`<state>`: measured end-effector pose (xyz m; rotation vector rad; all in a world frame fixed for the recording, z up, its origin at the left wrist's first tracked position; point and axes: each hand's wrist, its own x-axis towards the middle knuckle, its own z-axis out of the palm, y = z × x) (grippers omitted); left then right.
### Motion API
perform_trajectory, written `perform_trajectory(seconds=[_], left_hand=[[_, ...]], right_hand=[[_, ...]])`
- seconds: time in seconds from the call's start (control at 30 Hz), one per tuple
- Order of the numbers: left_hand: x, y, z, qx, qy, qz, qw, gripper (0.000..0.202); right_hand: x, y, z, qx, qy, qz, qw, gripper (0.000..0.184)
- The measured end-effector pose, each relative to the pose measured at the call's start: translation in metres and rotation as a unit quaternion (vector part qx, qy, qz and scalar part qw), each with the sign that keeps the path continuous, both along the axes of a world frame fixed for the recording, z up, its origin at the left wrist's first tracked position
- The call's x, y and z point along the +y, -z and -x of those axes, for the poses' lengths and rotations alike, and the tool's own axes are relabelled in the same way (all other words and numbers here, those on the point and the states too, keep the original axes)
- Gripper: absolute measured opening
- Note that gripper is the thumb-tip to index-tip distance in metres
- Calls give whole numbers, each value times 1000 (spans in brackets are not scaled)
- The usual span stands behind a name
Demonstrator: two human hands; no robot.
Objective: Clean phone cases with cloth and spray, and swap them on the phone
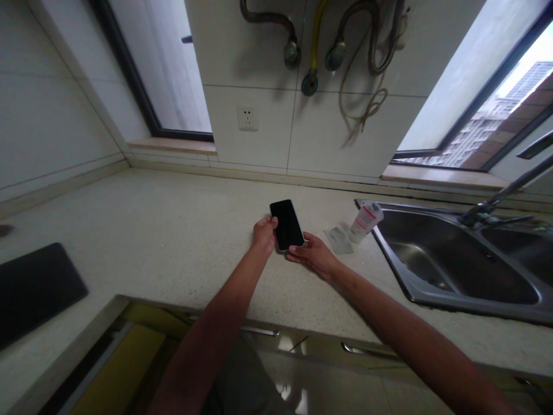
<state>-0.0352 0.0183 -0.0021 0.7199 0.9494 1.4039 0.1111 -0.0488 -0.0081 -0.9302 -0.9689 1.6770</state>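
A smartphone (287,223) with a black, dark screen is held over the pale countertop, screen up. My left hand (264,235) grips its left edge, with the thumb on the front near the upper half. At the lower right corner, my right hand (314,253) holds it too, thumb on the bottom edge and fingers behind. To the right of my right hand a small grey cloth or packet (339,240) lies flat. Beside that stands a translucent plastic cup (365,221) with pink-red print, leaning slightly.
A steel double sink (449,259) with a faucet (479,213) is set in the counter (207,230) at right. A dark flat panel (38,288) lies at far left. Hoses and a yellow pipe (317,34) hang on the tiled wall above a socket (247,118). Drawer handles line the counter front.
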Motion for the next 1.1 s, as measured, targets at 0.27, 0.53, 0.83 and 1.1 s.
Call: perform_trajectory(seconds=[0.27, 0.53, 0.83, 1.1], left_hand=[[-8, -9, -7, -14, 36, -26, 999, 28], [-7, -5, -6, 19, 42, -3, 999, 47], [-11, -8, 8, 358, -36, -19, 933, 88], [-13, -11, 13, 551, -50, -56, 831, 79]], right_hand=[[3, 5, -2, -27, 70, -17, 997, 39], [4, 4, -2, -46, -5, -66, 997, 44], [-3, -2, -2, -162, -99, -130, 973, 36], [8, -7, -26, -468, 63, -285, 834, 20]])
